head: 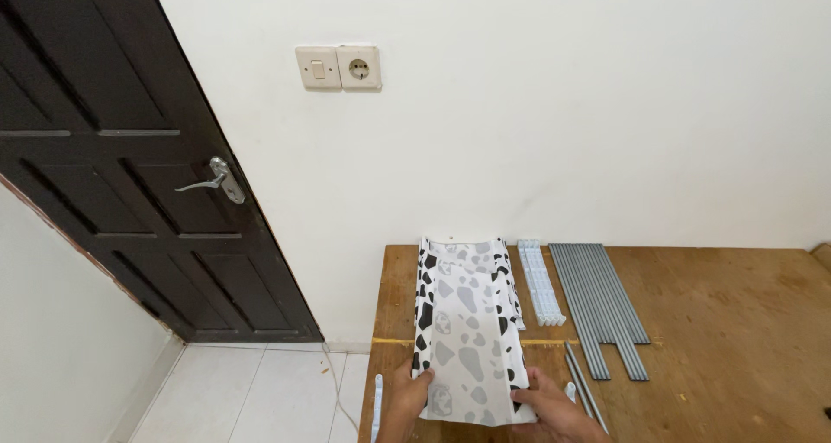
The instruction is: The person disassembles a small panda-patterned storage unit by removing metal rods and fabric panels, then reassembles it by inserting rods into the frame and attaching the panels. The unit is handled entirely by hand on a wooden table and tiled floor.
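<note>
Both hands rest on the near end of the cow-patterned fabric sheet (467, 330), which lies flat on the wooden worktop (736, 339) just left of the white connector strip (540, 283). The left hand (405, 400) pinches its left edge with curled fingers, and the right hand (554, 408) presses its right corner, fingers spread. To handle it well, I judge both edges should stay evenly tensioned, clear of the grey rods (599, 309) beyond that strip.

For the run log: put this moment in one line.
left hand: on cloth | right hand: on cloth | rods: beside, on table
</note>
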